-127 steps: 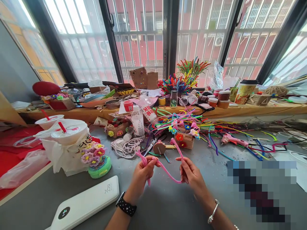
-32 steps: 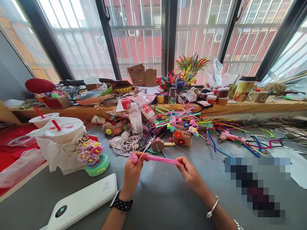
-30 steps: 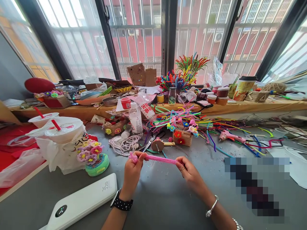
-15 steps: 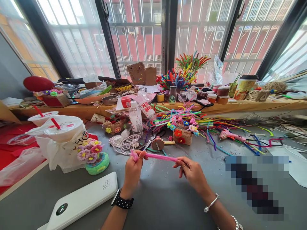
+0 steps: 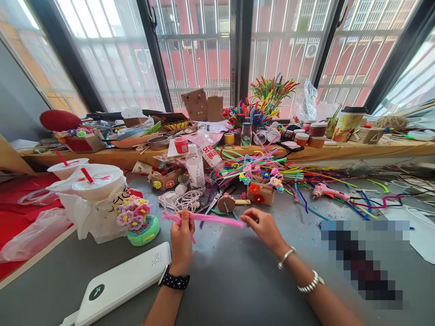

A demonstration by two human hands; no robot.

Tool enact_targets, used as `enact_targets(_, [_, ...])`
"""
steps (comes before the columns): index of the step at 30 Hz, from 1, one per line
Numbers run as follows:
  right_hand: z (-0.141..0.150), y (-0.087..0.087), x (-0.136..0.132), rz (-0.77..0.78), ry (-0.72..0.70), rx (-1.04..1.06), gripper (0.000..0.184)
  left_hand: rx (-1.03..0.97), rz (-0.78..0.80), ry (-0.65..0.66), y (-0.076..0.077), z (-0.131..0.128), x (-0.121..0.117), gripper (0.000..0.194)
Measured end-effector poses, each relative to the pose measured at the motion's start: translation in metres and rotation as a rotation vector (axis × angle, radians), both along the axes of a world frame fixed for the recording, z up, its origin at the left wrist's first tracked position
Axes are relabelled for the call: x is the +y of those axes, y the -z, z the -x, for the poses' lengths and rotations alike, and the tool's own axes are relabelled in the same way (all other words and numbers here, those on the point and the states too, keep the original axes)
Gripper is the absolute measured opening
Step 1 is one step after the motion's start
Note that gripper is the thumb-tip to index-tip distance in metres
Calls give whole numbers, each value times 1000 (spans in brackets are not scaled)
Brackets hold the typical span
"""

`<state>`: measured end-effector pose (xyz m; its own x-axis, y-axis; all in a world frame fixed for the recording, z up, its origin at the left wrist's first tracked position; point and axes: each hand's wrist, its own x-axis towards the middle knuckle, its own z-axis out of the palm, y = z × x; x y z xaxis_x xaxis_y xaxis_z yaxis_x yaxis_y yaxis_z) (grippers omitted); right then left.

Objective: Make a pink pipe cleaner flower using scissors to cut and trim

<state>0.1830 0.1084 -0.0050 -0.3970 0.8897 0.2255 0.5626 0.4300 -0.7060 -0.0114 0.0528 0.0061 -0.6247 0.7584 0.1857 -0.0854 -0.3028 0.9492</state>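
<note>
A bundle of fuzzy pink pipe cleaners (image 5: 214,219) stretches level above the grey table. My left hand (image 5: 181,240) is closed on it, thumb on top, with bent ends sticking out to the left and below. At the other end, my right hand (image 5: 263,228) has thumb and forefinger pinched at the tip. Just behind the hands lie a pair of scissors (image 5: 214,201), a round brown disc (image 5: 226,205) with a stick, and strings of pearl beads (image 5: 185,201).
To the left stand a bagged drink cup (image 5: 98,183), a pipe-cleaner flower pot (image 5: 143,230) and a white power bank (image 5: 125,285). Loose coloured pipe cleaners (image 5: 231,170), a water bottle (image 5: 195,170) and a flower basket (image 5: 261,192) lie behind; a pink glue gun (image 5: 329,192) is at right.
My left hand has shifted slightly left and lower on the bundle, and its bent ends now spread out. My right hand has slid to the bundle's right tip. The view has shifted slightly.
</note>
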Motion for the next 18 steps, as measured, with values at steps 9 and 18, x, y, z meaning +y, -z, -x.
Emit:
enact_targets(9, [51, -8, 47, -88, 83, -420, 21, 132, 210, 446, -4, -8, -1, 36])
enact_targets(18, [89, -38, 56, -126, -118, -234, 16, 158, 286, 766, -8, -10, -8, 37])
